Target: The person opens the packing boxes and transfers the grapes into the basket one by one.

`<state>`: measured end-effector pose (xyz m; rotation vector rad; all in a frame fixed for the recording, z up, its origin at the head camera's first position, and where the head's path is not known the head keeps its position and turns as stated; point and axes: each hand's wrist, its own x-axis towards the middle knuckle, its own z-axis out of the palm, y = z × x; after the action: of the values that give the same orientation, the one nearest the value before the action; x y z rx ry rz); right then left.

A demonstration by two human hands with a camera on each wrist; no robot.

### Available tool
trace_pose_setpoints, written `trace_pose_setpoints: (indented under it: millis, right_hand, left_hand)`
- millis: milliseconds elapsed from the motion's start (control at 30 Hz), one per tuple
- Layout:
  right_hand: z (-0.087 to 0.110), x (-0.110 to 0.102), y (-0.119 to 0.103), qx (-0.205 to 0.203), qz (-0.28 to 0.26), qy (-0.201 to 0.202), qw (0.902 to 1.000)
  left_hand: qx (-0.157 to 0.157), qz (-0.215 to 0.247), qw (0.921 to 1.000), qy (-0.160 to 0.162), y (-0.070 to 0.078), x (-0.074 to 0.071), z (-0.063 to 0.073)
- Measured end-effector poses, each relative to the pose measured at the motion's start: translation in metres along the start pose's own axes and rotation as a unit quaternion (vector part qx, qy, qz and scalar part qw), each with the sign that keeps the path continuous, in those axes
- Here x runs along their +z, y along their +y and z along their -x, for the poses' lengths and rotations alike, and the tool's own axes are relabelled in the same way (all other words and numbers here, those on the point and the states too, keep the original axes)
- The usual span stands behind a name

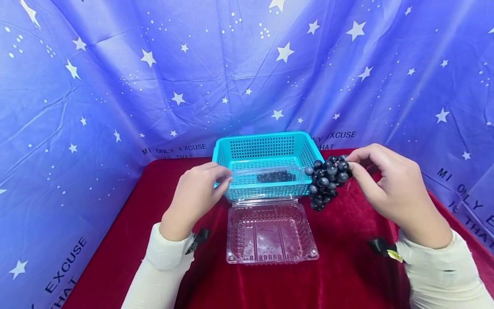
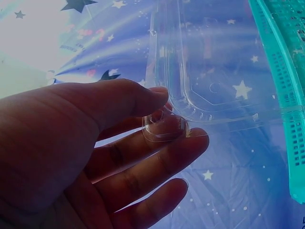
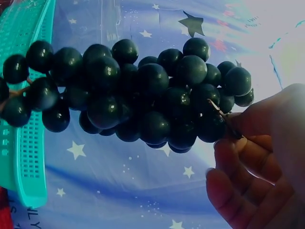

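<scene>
A bunch of dark grapes point(image 1: 328, 178) hangs from my right hand point(image 1: 393, 189), which pinches its stem between thumb and fingers; the right wrist view shows the stem point(image 3: 228, 125) at the fingertips. My left hand point(image 1: 197, 195) pinches a corner of the raised lid point(image 2: 209, 90) of a clear plastic clamshell box. The box's base point(image 1: 270, 234) lies on the red cloth with nothing in it, hinged to the lid at its far side. Behind the lid stands a turquoise basket point(image 1: 266, 136). Dark fruit point(image 1: 275, 176) shows in the basket through the lid.
Red velvet cloth point(image 1: 347, 274) covers the table. A blue curtain with stars point(image 1: 231, 64) hangs behind and along both sides, close to the table's edges. The grapes hang just beside the basket's right front corner.
</scene>
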<state>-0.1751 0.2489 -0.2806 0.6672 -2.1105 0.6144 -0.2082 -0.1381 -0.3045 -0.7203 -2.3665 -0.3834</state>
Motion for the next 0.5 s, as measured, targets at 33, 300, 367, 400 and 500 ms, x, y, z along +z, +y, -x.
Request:
trace_pose_setpoints:
  millis: [33,300,367,400,500]
  right_hand:
    - [0.0000,0.0000,0.0000,0.005,0.001,0.006,1.0000]
    - [-0.0013,0.0026,-0.0027,0.031,-0.003,0.044,0.9986]
    - [-0.0020,0.0031,-0.0029,0.036,-0.006,0.050,0.9981]
    - [-0.0023,0.0036,-0.0029,0.038,-0.008,0.055,0.9977]
    - [-0.0030,0.0058,-0.0030,0.045,-0.016,0.077,0.9959]
  left_hand:
    - [0.000,0.000,1.0000,0.000,0.0001,-0.0001,0.0000]
    - [0.001,0.000,1.0000,0.000,0.0004,-0.0003,0.0000]
    - [0.001,0.001,1.0000,0.000,0.0005,-0.0002,0.0001]
    - [0.001,0.002,1.0000,0.000,0.0005,-0.0001,0.0001]
    - [0.001,0.002,1.0000,0.000,0.0005,0.0001,0.0000]
